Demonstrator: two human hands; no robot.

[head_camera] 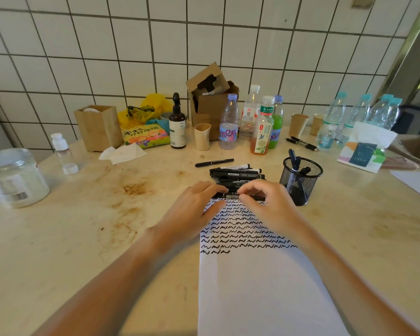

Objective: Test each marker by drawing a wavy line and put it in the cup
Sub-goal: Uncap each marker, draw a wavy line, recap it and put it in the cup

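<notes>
A white sheet of paper lies before me, its upper half filled with rows of black wavy lines. At its far edge both hands hold one black marker lying crosswise. My left hand grips its left end and my right hand pinches its right part. Just beyond lies a pile of black markers, with one more marker apart behind it. The black mesh cup stands to the right of my right hand, with a few markers in it.
Along the tiled wall stand several bottles, paper cups, a cardboard box, a wooden box and a snack bag. A plastic jar sits far left. A tissue pack lies right.
</notes>
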